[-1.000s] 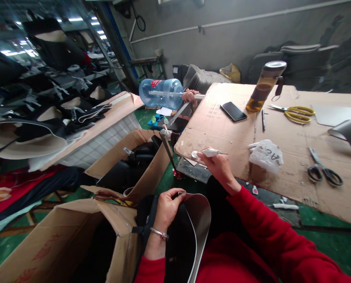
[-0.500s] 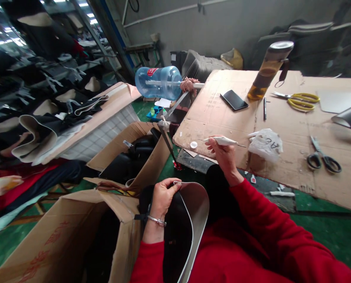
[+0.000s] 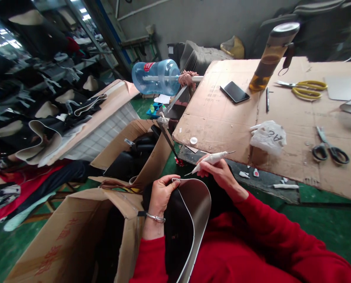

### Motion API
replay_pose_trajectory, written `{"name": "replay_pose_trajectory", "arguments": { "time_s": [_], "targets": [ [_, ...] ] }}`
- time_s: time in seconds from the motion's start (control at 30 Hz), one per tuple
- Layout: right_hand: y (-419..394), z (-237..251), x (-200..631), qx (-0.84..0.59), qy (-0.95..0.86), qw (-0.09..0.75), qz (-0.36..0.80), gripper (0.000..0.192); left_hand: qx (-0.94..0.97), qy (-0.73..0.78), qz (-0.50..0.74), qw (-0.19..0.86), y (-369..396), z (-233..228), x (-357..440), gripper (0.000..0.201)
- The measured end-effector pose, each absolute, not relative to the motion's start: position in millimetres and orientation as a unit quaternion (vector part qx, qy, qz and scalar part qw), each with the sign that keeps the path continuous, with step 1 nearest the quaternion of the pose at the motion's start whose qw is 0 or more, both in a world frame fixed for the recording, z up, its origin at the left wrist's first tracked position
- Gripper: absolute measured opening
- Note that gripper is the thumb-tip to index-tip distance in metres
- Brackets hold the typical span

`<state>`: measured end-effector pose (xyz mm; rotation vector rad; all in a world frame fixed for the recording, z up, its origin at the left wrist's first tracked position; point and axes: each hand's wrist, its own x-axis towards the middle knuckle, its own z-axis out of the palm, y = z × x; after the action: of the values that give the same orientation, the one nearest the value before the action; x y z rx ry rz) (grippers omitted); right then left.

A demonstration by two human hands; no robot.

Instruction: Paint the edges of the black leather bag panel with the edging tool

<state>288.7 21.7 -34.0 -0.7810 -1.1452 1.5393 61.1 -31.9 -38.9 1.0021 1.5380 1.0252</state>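
Right hand has swung its white pen tool off the table toward the curved sheet; left hand pinches that sheet's edge, steadying it.

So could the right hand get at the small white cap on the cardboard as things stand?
Probably yes. The right hand hangs just below the white cap, with bare cardboard around it, but its grip is already taken up by the white pen-like tool.
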Motion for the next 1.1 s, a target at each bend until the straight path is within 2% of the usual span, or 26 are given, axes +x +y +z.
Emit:
{"name": "replay_pose_trajectory", "arguments": {
  "time_s": [0.2,0.63,1.1],
  "targets": [
    [12.7,-41.6,276.8,-0.287,-0.488,0.47,0.677,0.041,0.423,0.63,0.42,0.498,-34.6,-42.1,56.2,0.025],
    [15.5,-52.0,274.6,-0.277,-0.497,0.448,0.689,0.041,0.433,0.617,0.429,0.498,-37.8,-46.4,55.8,0.023],
    [15.4,-47.3,264.2,-0.298,-0.505,0.435,0.684,0.05,0.414,0.611,0.463,0.492,-37.3,-46.8,61.1,0.022]
  ]
}}
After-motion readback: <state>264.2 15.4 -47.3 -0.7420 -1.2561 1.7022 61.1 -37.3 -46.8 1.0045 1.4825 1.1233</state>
